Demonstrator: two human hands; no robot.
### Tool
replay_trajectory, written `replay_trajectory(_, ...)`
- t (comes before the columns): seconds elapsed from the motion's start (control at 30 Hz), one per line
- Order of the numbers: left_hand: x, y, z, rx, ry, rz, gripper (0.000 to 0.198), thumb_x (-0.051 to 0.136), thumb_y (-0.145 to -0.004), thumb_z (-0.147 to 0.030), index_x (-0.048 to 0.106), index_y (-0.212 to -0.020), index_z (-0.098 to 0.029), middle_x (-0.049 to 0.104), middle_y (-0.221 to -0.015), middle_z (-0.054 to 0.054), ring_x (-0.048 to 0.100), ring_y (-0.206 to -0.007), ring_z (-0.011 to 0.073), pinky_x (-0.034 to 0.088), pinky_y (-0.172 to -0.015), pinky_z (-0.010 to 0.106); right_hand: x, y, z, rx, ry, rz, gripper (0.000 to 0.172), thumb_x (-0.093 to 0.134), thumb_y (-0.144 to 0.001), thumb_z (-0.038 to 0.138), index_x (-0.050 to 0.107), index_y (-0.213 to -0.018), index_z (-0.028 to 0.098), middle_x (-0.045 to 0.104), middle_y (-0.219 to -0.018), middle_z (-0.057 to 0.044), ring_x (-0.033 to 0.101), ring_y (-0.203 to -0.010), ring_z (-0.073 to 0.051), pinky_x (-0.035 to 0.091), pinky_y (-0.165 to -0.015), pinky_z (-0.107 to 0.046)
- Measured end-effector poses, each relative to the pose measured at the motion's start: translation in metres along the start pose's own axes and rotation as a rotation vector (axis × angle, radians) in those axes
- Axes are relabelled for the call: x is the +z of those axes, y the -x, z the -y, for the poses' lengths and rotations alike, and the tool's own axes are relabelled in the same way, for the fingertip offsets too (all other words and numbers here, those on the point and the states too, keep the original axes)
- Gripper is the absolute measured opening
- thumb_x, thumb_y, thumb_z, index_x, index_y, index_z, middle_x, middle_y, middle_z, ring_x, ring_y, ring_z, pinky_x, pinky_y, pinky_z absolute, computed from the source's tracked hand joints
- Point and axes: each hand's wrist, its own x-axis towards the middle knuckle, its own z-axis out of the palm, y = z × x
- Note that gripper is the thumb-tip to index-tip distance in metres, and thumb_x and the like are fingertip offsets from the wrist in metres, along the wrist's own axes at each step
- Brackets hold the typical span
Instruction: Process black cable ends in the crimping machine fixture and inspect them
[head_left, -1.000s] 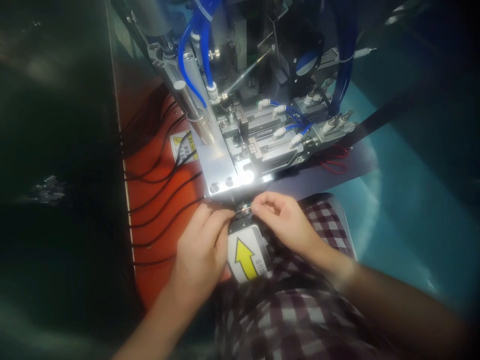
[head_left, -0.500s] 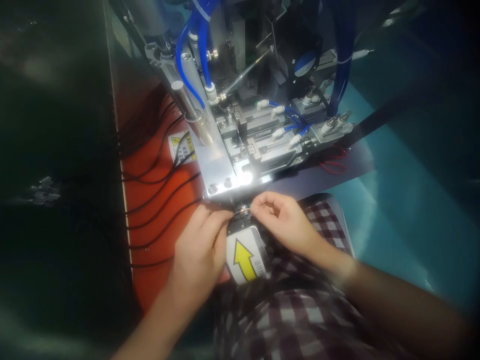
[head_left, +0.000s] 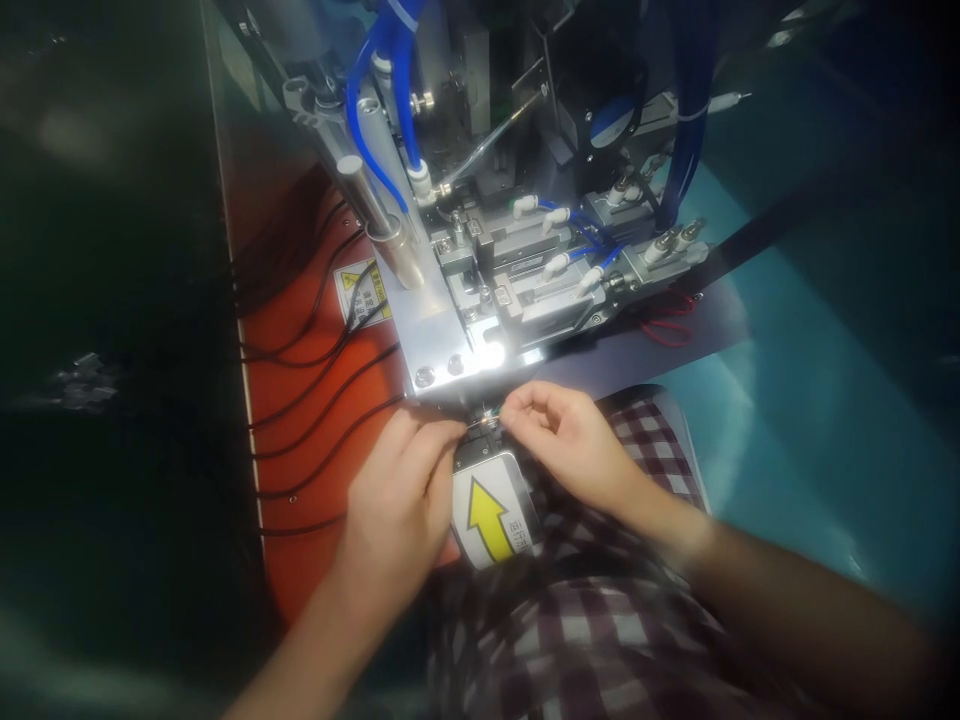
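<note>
Between my fingertips lies a small, thin, shiny wire-like piece (head_left: 487,420), too small to name surely. My left hand (head_left: 405,470) pinches its left end, thumb and forefinger pressed together. From the other side my right hand (head_left: 562,430) pinches the right end, its other fingers curled in. The piece rests at or just above a small dark metal fixture (head_left: 486,440); whether it touches cannot be made out. Nearer to me is a white cover (head_left: 487,510) with a yellow arrow on it. A bright metal plate of the machine (head_left: 442,345) stands just beyond my fingers.
Pneumatic cylinders (head_left: 555,300) with white fittings and blue tubes (head_left: 405,90) fill the machine behind the plate. Black cables (head_left: 322,430) run over the orange base (head_left: 300,550) at left. A warning label (head_left: 361,295) sits there. Checked cloth (head_left: 585,640) covers my lap.
Both hands keep their pinch on the thin piece at the same spot. The view has shifted very slightly; nothing else visibly differs.
</note>
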Motion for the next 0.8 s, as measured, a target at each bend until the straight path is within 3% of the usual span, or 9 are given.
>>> replay_trajectory(0.5, 0.0005, 0.0004, 0.0005, 0.005, -0.015, -0.002, 0.017, 0.055, -0.085, -0.003, 0.064, -0.093, -0.015, 0.063, -0.092, 0.003, 0.060, -0.085, 0.0100, 0.046, -0.077, 0.018, -0.0020, -0.0014, -0.0004, -0.008, 0.084, 0.017, 0.011, 0.058, -0.082, 0.026, 0.059, -0.077, 0.016, 0.051, -0.064, 0.003, 0.044, -0.056, -0.009, 0.037, -0.053, -0.023)
replay_trajectory(0.8, -0.0008, 0.0004, -0.0002, 0.007, 0.012, 0.000, 0.019, 0.053, -0.086, -0.003, 0.062, -0.094, -0.017, 0.062, -0.090, 0.003, 0.060, -0.083, 0.0110, 0.047, -0.076, 0.020, -0.0051, -0.0010, 0.0075, 0.051, 0.002, 0.031, 0.016, 0.061, -0.082, 0.030, 0.062, -0.080, 0.015, 0.053, -0.063, 0.003, 0.045, -0.053, -0.009, 0.036, -0.050, -0.021)
